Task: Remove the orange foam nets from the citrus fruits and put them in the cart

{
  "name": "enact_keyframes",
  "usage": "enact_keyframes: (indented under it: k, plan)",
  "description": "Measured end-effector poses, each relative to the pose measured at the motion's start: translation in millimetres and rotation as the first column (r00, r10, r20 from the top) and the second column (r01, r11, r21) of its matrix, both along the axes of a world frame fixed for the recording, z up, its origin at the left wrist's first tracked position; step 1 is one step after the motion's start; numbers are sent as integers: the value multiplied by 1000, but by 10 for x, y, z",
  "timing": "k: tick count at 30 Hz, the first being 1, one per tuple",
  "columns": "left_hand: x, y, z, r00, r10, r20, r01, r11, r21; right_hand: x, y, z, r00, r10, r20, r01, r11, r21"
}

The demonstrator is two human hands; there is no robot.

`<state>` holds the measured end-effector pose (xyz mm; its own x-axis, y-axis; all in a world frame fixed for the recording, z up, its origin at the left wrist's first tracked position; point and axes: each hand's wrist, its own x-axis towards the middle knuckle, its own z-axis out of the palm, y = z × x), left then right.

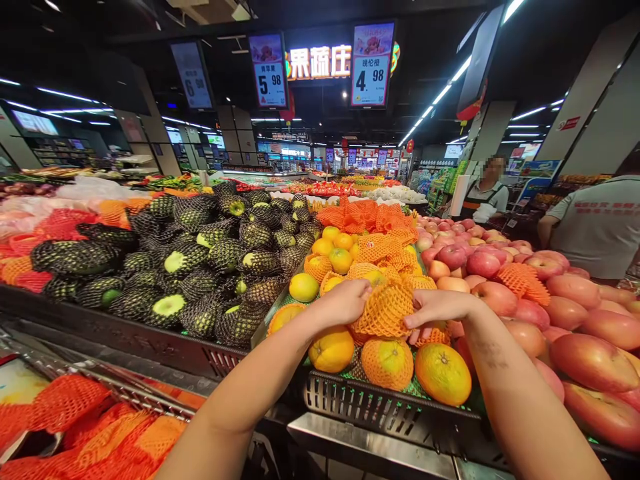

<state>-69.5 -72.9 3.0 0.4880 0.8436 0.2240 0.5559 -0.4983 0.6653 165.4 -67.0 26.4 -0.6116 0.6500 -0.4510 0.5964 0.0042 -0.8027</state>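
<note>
Between my two hands is an orange foam fruit net, held above the front of the orange display. My left hand grips its left side with closed fingers. On its right side, my right hand pinches the edge with the thumb in front. Whether a fruit sits inside the net, I cannot tell. Just below are a netted orange, a bare orange and another bare orange. They lie along the rim of a black slotted crate. Loose foam nets are heaped at the back.
Green apples in black nets fill the left bin. Red apples are piled on the right. At lower left a wire basket holds red and orange nets. Two people stand beyond the apples at right.
</note>
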Motion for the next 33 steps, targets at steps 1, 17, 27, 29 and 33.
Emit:
enact_keyframes:
  k: [1, 17, 27, 29, 33]
  plan:
    - [9, -14, 16, 999, 17, -27, -17, 1000, 1, 13, 0, -1, 1000, -6, -9, 6, 1000, 1]
    - [76, -29, 177, 752, 103, 651, 114, 953, -282, 128, 316, -178, 795, -123, -594, 366, 878, 309]
    - [58, 0, 194, 637, 68, 768, 332, 875, -352, 14, 340, -189, 579, -205, -789, 558, 806, 200]
    - [74, 6, 162, 606, 79, 792, 406, 825, -393, 4, 311, -141, 525, -259, -811, 615, 774, 152]
    - [128, 25, 72, 612, 60, 789, 425, 816, -392, 8, 255, -71, 494, -275, -825, 616, 780, 108]
